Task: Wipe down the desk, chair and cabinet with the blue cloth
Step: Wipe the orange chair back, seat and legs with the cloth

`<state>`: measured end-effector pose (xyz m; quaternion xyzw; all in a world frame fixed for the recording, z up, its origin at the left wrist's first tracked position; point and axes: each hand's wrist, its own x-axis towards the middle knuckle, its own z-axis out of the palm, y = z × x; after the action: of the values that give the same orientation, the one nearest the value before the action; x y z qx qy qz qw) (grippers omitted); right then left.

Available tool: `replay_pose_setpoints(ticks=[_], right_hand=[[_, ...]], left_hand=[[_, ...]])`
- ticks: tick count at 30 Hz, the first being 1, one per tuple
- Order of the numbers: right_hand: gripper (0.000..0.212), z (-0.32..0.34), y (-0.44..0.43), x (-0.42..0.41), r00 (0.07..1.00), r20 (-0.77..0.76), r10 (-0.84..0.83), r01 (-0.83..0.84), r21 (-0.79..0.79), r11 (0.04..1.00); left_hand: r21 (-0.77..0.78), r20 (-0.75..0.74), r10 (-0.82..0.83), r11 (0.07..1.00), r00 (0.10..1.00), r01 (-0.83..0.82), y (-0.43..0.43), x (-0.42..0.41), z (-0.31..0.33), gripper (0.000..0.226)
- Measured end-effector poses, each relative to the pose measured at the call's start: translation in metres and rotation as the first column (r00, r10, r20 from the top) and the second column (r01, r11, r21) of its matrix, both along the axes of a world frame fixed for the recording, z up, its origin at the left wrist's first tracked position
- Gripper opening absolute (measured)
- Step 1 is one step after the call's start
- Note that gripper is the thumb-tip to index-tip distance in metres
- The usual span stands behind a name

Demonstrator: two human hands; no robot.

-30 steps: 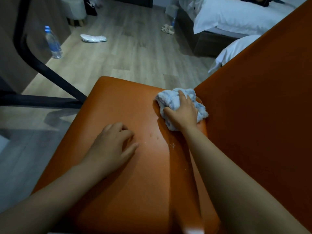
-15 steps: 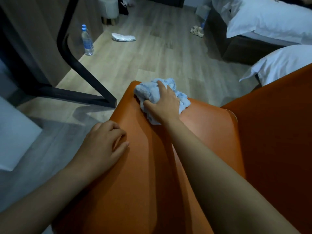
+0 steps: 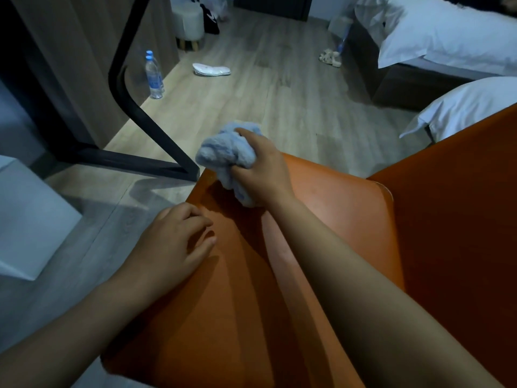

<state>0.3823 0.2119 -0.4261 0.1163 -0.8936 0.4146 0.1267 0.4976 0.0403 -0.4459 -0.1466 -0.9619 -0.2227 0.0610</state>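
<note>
The orange chair seat point(image 3: 330, 208) fills the lower middle of the view, with its backrest point(image 3: 461, 205) rising on the right. My right hand point(image 3: 263, 169) grips the bunched blue cloth point(image 3: 223, 152) at the seat's far left corner, part of the cloth hanging past the edge. My left hand point(image 3: 176, 242) rests flat on the seat's left edge with its fingers slightly spread and holds nothing. The desk's black frame leg point(image 3: 140, 113) stands on the floor to the left.
Two water bottles point(image 3: 153, 74) stand on the wooden floor by the desk leg, a white slipper point(image 3: 211, 70) beyond them. A small stool point(image 3: 188, 23) is at the back. Beds with white bedding point(image 3: 436, 32) are on the right, a white box point(image 3: 30, 219) on the left.
My right hand has swept the cloth from the seat's back corner by the backrest across to its far left corner. My left hand has stayed on the seat. The view has shifted left.
</note>
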Motion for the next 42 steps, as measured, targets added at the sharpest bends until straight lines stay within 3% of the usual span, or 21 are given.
replay_pose_setpoints(ticks=[4, 9, 12, 14, 16, 18, 20, 30, 42], right_hand=[[0.03, 0.025, 0.046, 0.048, 0.997, -0.008, -0.081, 0.08, -0.014, 0.997], [0.021, 0.035, 0.101, 0.111, 0.963, 0.099, -0.249, 0.254, -0.045, 0.966], [0.022, 0.035, 0.125, 0.139, 0.916, 0.073, -0.395, 0.394, 0.019, 0.919], [0.029, 0.025, 0.142, 0.15, 0.863, 0.064, -0.501, 0.497, 0.066, 0.865], [0.051, 0.007, 0.157, 0.153, 0.808, 0.121, -0.577, 0.558, 0.158, 0.815], [0.072, -0.011, 0.163, 0.154, 0.753, 0.257, -0.605, 0.542, 0.278, 0.793], [0.079, -0.022, 0.158, 0.155, 0.715, 0.342, -0.609, 0.498, 0.361, 0.788], [0.087, -0.034, 0.139, 0.149, 0.75, 0.244, -0.614, 0.481, 0.437, 0.76], [0.087, -0.033, 0.068, 0.12, 0.866, 0.2, -0.458, 0.327, 0.466, 0.822]], left_hand=[[-0.004, -0.027, -0.039, 0.999, 0.999, 0.039, 0.019, 0.012, 0.007, 0.033], [-0.007, -0.037, -0.087, 0.996, 0.996, 0.086, 0.045, 0.031, 0.012, 0.035], [0.005, -0.026, -0.124, 0.992, 0.992, 0.124, 0.057, 0.041, 0.013, 0.037], [0.001, -0.014, -0.142, 0.99, 0.99, 0.142, 0.063, 0.046, 0.011, 0.038], [-0.008, -0.002, -0.151, 0.989, 0.989, 0.151, 0.069, 0.051, 0.01, 0.039], [-0.014, -0.002, -0.153, 0.988, 0.988, 0.153, 0.072, 0.056, 0.009, 0.038], [-0.012, 0.004, -0.153, 0.988, 0.988, 0.153, 0.071, 0.06, 0.007, 0.039], [-0.03, 0.0, -0.132, 0.991, 0.991, 0.132, 0.054, 0.067, -0.002, 0.037], [-0.066, 0.028, -0.039, 0.997, 0.999, 0.041, 0.015, 0.066, -0.003, 0.036]])
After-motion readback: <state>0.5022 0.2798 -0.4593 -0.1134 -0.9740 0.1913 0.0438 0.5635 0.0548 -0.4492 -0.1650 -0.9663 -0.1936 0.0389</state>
